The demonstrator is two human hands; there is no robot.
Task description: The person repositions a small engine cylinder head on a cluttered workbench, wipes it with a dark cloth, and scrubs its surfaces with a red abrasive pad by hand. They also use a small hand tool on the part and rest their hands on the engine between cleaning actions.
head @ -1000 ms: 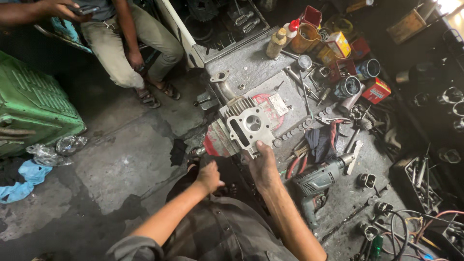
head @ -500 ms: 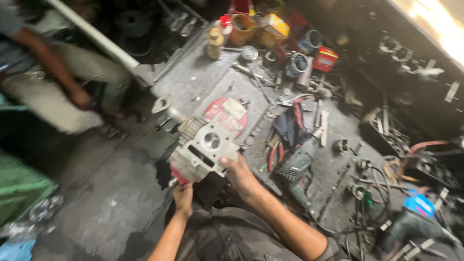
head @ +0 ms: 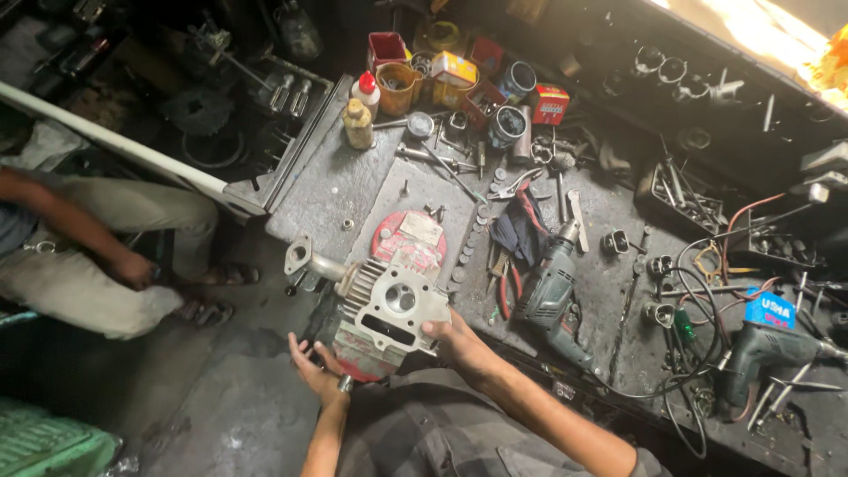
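Currently, at the far left, a seated co-worker's hand [head: 134, 269] is being rested on a pale trouser leg, well apart from the work. Nearer the centre, the left hand [head: 316, 369] is being held palm-up under the near left corner of a finned metal cylinder head [head: 386, 311]; its fingers are spread open, and a small metal piece [head: 344, 383], too small to identify, is being carried at the heel of the palm. The cylinder head is being kept at the near edge of the greasy workbench [head: 344, 190], just in front of a round red tin lid [head: 408, 238] and beside a curved metal pipe [head: 309, 262] on its left. On the near right side of the head, the right hand [head: 461, 343] is being closed around the casting, thumb laid on its upper face, fingers wrapped beneath.

In judgement, the casting is being carried mainly by the right hand, so the open left palm is better brought fully under the fins before any turning is attempted, and the small piece set down first so that it is not dropped. To the right, washers [head: 471, 245], red-handled pliers [head: 505, 287] and an electric drill [head: 552, 287] are lying close by; the head is best kept from being swung into them. A second power tool [head: 761, 349] is lying at the far right, among cables.
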